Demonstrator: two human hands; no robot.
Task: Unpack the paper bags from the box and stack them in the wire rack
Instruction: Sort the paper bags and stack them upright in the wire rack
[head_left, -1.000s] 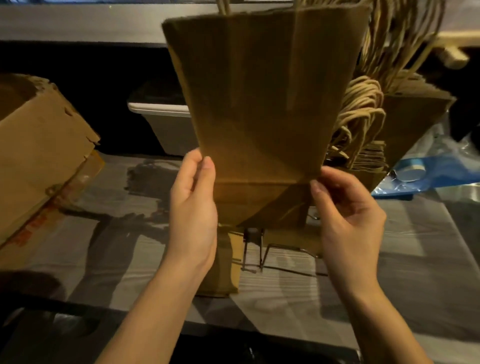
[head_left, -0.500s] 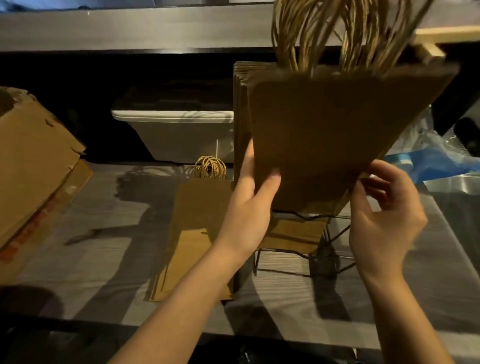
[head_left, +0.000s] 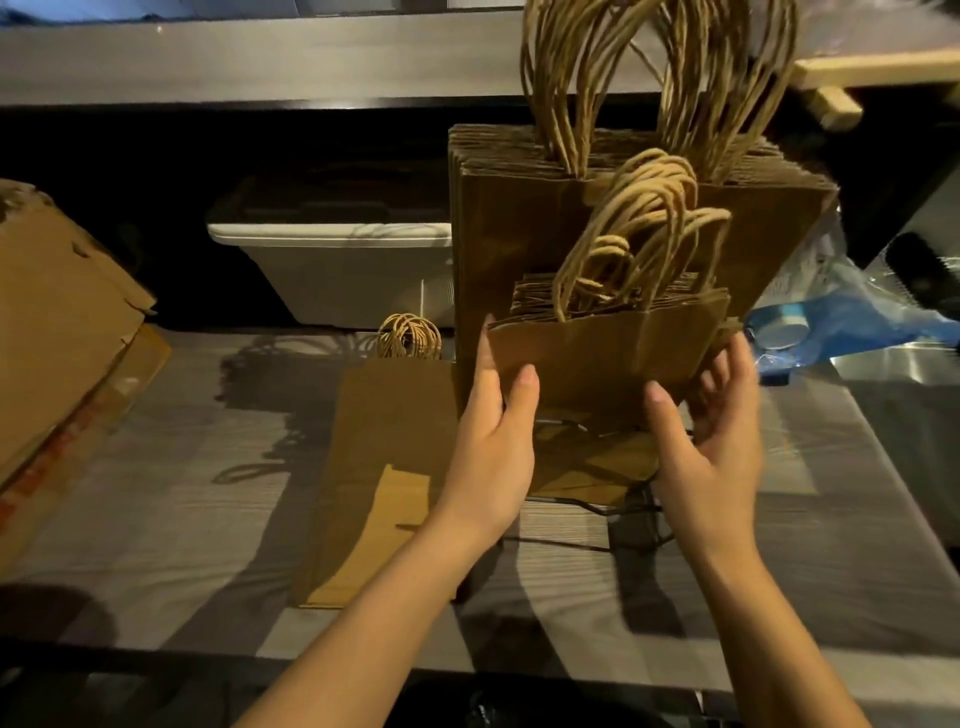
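Short bags (head_left: 608, 358) stand upright over the wire rack (head_left: 597, 506), just in front of the tall bags (head_left: 519, 234) standing in it. The left hand (head_left: 493, 441) has its grip clamped on their left edge, thumb in front. The right hand (head_left: 711, 436) curls its grip round their right edge. A flat bag (head_left: 384, 467) lies left of the rack, and the box (head_left: 62, 322) is farther left.

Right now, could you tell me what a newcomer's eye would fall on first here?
A tall stack of large bags with looping twine handles stands upright in the wire rack at centre. In front of it, the left grip and right grip hold a smaller bundle by its sides. Some flat bags lie left of the rack.
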